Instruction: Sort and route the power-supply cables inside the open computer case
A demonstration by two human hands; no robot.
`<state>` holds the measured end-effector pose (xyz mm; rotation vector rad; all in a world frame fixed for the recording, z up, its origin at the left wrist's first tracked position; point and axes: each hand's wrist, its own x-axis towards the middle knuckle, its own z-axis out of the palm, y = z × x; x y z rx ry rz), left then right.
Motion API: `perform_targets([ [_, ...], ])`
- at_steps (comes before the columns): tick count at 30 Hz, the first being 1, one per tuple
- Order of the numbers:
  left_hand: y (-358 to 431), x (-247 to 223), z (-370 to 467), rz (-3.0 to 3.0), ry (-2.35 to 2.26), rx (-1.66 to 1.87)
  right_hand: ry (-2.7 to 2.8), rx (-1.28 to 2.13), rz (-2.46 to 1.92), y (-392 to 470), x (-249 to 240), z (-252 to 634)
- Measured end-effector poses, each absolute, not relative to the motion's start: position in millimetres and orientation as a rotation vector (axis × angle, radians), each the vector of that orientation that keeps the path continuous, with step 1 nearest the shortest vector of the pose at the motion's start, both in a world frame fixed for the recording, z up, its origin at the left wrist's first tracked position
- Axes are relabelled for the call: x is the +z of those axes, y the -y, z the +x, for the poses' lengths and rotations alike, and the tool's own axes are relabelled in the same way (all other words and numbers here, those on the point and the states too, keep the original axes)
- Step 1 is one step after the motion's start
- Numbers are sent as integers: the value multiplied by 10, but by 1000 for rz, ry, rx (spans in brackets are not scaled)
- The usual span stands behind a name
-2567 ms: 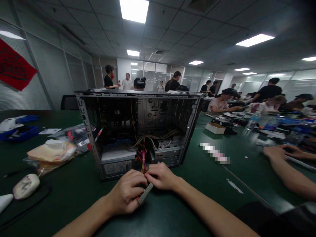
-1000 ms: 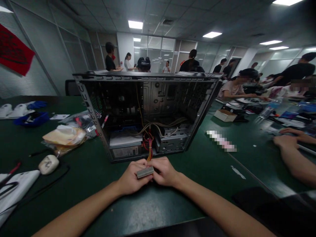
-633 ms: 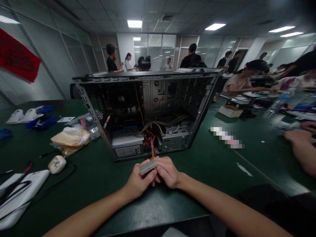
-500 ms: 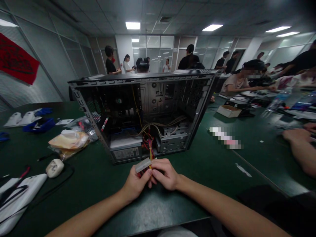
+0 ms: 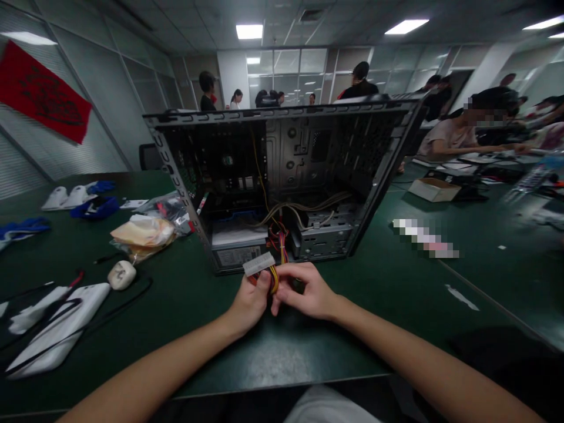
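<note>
An open black computer case (image 5: 324, 241) lies in front of me on the green table, its inside facing me. My left hand (image 5: 250, 298) is closed on a wide white cable connector (image 5: 259, 264) just before the case's lower edge. Red, yellow and black wires (image 5: 275, 278) loop from the connector between my hands and run back into the case. My right hand (image 5: 308, 289) is beside them, its thumb and index finger curled at the wires; whether it grips them is hard to tell. A metal power supply (image 5: 238, 257) sits in the case's lower left.
On the left of the green table (image 5: 176, 329) are a plastic bag (image 5: 147, 232), a white round object (image 5: 122, 275), a white power strip (image 5: 66, 329) with cables, and gloves (image 5: 94, 207). An open box (image 5: 434, 189) stands at right. People are behind.
The view has shifted, so the case appears further right and higher. The connector has tilted up in my left hand, and the fingers of my right hand have loosened around the wires.
</note>
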<state>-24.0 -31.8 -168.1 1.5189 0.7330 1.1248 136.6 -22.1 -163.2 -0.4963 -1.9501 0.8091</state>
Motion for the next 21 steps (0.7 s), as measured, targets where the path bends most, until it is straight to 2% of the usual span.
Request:
perform_targets([
  [7, 248, -1713, -278, 1527, -777, 1225, 1850, 395, -577, 254, -1475, 1365],
  [10, 210, -1783, -262, 1529, -733, 1183, 1781, 352, -556, 228, -1448, 1346],
  [15, 183, -1946, -311, 1582, -840, 1399, 1844, 298, -476, 226, -1472, 1283],
  [21, 263, -1873, -282, 1699, -695, 1359, 2069, -15, -745, 827, -1625, 1439],
])
